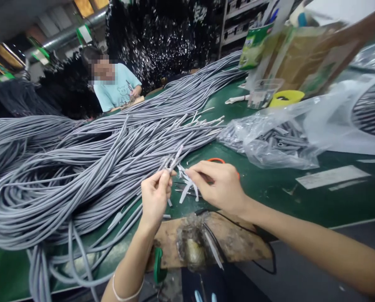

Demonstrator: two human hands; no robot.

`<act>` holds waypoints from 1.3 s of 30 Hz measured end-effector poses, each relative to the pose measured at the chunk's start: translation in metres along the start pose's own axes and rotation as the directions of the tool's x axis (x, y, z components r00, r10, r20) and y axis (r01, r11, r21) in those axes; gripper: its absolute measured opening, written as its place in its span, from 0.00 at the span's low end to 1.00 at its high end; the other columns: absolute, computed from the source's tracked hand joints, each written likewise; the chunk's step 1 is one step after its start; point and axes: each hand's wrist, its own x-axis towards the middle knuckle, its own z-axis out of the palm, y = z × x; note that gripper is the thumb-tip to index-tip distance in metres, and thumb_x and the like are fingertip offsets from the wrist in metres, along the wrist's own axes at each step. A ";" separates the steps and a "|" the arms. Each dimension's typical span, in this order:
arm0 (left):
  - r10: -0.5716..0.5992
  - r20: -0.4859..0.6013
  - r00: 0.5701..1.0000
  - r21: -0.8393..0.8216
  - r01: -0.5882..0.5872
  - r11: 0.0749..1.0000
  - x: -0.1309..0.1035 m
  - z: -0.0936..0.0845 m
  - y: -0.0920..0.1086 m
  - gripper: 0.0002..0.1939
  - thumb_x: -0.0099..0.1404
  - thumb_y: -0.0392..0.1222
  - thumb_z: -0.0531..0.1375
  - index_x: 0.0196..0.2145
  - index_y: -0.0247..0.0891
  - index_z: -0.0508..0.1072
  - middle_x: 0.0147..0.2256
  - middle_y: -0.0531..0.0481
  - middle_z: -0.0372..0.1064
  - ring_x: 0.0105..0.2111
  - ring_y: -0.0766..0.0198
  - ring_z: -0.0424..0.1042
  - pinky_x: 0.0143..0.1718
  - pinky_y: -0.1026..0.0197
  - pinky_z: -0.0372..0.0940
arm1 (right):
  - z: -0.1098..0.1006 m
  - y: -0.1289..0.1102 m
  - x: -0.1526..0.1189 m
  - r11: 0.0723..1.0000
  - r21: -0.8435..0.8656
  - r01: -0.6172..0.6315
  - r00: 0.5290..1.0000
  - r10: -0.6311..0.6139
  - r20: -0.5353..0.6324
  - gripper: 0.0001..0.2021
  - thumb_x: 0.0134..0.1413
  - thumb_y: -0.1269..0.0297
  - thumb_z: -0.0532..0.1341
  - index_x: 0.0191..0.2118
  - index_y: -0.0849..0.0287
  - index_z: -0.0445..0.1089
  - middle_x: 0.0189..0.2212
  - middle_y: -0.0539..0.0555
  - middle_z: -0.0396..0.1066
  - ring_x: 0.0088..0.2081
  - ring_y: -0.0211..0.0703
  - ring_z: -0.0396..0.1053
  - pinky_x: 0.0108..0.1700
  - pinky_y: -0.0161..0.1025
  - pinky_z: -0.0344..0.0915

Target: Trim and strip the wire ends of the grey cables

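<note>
Here our left hand [156, 193] has its grip clamped on a slim grey cable's frayed whitish end [177, 156], pointing away and slightly right, our right hand [220, 184] just rightward at flat white strips [185, 193], closed or not we cannot tell.
</note>
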 end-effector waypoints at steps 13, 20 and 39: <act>0.084 0.034 0.996 0.094 -0.086 0.992 -0.011 0.007 0.008 0.21 0.56 0.54 0.61 0.19 0.34 0.63 0.16 0.58 0.49 0.14 0.77 0.45 0.13 0.71 0.42 | 0.007 0.004 -0.002 0.976 0.132 -0.172 0.983 0.162 0.087 0.14 0.57 0.68 0.55 0.22 0.63 0.67 0.16 0.47 0.63 0.18 0.30 0.55 0.23 0.30 0.52; 0.051 0.111 0.992 0.064 -0.058 0.996 -0.013 0.005 0.004 0.20 0.59 0.52 0.58 0.19 0.35 0.62 0.15 0.59 0.47 0.14 0.76 0.44 0.13 0.70 0.41 | 0.010 0.005 -0.001 0.906 0.322 -0.276 0.960 0.242 0.143 0.15 0.58 0.64 0.54 0.23 0.65 0.69 0.17 0.49 0.65 0.17 0.30 0.57 0.20 0.29 0.52; -0.007 0.101 0.995 0.020 0.005 1.000 -0.003 0.003 0.006 0.19 0.54 0.55 0.62 0.25 0.33 0.68 0.16 0.60 0.48 0.13 0.78 0.43 0.12 0.72 0.40 | 0.002 0.012 0.002 0.980 -0.192 0.046 0.998 -0.052 -0.024 0.13 0.59 0.66 0.54 0.25 0.62 0.70 0.20 0.50 0.69 0.23 0.34 0.65 0.27 0.31 0.55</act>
